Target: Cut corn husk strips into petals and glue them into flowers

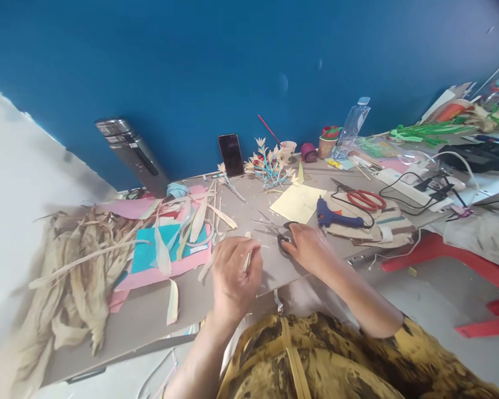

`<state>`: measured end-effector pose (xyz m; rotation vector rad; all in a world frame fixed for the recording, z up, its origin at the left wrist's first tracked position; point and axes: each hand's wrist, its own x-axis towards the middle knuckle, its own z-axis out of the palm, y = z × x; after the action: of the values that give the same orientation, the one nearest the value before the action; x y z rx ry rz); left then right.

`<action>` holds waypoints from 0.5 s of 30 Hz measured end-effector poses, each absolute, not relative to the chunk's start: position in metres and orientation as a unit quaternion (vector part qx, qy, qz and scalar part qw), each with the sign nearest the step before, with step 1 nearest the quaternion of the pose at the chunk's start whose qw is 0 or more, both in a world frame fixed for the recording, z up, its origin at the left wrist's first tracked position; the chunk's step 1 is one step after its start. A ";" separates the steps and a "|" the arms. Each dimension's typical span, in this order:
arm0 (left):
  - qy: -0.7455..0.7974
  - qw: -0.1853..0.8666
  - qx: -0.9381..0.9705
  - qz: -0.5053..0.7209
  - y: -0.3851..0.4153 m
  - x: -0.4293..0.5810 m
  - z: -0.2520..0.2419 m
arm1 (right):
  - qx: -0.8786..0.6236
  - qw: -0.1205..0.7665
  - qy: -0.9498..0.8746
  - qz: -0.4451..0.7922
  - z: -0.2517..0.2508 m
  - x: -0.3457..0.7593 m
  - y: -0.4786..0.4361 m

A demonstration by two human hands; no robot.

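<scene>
My left hand [234, 275] is closed in a pinch round a thin pale strip of dried husk [248, 256], held just above the grey board [158, 313]. My right hand [306, 246] rests on the board with its fingers on the black handles of a pair of scissors [279, 231], whose blades point away to the left. Loose husk strips and small offcuts lie around both hands.
A heap of dried husks [77, 266] lies at the left beside pink and blue paper sheets [166, 249]. Behind are a phone [230, 154], a husk flower piece [270, 163], yellow paper [298, 203], a blue glue gun [336, 217], red-handled scissors [363, 198], cups, a bottle and a power strip.
</scene>
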<state>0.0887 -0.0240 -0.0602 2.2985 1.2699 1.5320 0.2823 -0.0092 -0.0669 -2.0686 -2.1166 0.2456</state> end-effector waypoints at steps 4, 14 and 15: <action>0.366 -0.028 0.764 0.531 -0.016 0.088 -0.063 | -0.680 0.046 -0.726 0.096 -0.056 0.284 -0.007; 0.359 0.030 0.713 0.602 -0.014 0.097 -0.058 | -0.648 0.042 -0.757 0.070 -0.061 0.287 0.000; 0.362 0.040 0.710 0.602 -0.014 0.097 -0.058 | -0.642 0.035 -0.762 0.075 -0.061 0.288 0.001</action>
<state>0.0973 -0.0141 -0.0575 2.1764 1.1108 1.8457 0.2878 0.0010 -0.0608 -1.9718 -2.3429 0.2317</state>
